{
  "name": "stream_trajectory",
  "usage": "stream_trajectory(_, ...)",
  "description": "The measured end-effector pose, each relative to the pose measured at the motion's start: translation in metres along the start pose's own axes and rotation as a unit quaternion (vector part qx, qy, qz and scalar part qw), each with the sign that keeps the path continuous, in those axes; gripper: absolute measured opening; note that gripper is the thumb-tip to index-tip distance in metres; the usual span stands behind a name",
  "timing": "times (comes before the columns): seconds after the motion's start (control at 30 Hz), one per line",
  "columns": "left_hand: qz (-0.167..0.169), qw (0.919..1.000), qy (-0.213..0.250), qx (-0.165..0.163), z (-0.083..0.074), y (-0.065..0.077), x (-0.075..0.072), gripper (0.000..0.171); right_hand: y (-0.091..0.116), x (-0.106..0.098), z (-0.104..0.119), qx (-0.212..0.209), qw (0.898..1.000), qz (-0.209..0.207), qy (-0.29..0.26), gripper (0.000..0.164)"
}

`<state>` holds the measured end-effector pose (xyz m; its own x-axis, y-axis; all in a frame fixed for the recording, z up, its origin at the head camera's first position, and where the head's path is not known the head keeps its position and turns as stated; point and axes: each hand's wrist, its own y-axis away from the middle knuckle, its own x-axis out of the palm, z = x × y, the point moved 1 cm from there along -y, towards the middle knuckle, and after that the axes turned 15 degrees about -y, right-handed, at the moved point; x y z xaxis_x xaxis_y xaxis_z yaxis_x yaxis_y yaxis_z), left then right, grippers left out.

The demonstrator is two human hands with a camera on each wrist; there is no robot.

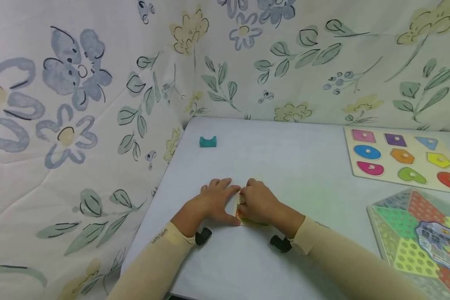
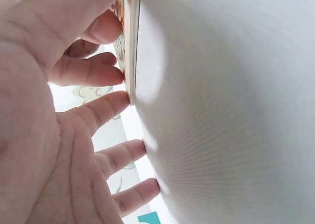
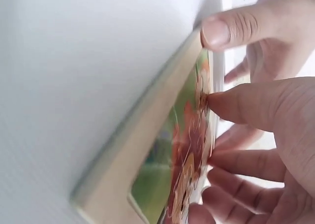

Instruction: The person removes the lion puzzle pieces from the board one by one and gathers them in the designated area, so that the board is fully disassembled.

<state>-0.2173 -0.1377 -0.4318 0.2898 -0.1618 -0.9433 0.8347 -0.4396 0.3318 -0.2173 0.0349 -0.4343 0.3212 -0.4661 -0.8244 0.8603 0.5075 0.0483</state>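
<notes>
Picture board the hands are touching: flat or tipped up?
Flat: the right wrist view shows the picture board with its edge along the white table, printed side up.

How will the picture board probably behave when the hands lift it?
The picture board is probably stiff, because its pale border looks straight and thick. It should hardly roll, since it lies flat on the table. Lines across its picture may be cuts, so pieces could perhaps drop out.
</notes>
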Motion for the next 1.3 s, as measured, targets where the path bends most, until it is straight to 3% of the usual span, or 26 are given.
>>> stream_trajectory(0.2, 0.006, 1.0000, 0.000, 0.000, -0.001, -0.001, 0.001, 0.100, -0.004, -0.003, -0.007, 0.041, 0.998, 0.019, -0.032, 0.043)
stream_trajectory(0.5, 0.005, 1.0000, 0.001, 0.001, -0.004, -0.002, 0.000, 0.100, 0.001, -0.006, -0.013, 0.039, 0.997, 0.004, -0.065, 0.042)
stream_trajectory(0.77, 0.001, 1.0000, 0.005, -0.002, -0.007, -0.004, 0.000, 0.100, 0.003, -0.010, -0.017, 0.041, 0.992, -0.038, -0.114, 0.023)
stream_trajectory(0.97, 0.003, 1.0000, -0.004, -0.004, -0.005, -0.005, 0.003, 0.100, 0.006, -0.025, -0.026, 0.044, 0.980, -0.024, -0.192, 0.009)
stream_trajectory(1.3, -0.002, 1.0000, 0.006, -0.007, -0.001, -0.002, 0.003, 0.100, 0.033, -0.065, -0.076, 0.100, 0.972, -0.009, -0.214, 0.005)
